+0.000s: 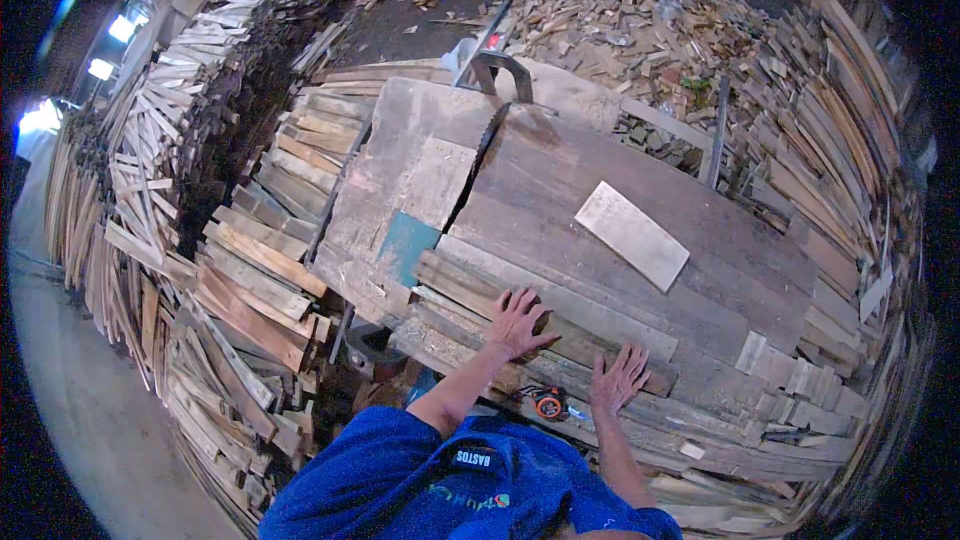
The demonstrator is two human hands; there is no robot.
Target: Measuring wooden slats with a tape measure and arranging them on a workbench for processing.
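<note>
A long weathered wooden board (458, 284) lies flat along the near side of the wooden work table (540, 175). My left hand (517, 324) rests on it with the fingers spread. Farther right, my right hand (619, 380) lies flat near the board's right end, its fingers also apart. Neither hand is wrapped round anything. Just below, between my forearms, sits an orange and black tape measure (548, 404). Beyond the board, a short pale plank (632, 236) with an angled end lies on the table top.
A toothed saw blade (487, 145) stands in a dark slot, with a metal bracket (500, 73) behind it. A teal patch (408, 244) marks the table's left part. Stacked boards (262, 245) line the left; a heap of offcuts (620, 25) rises behind.
</note>
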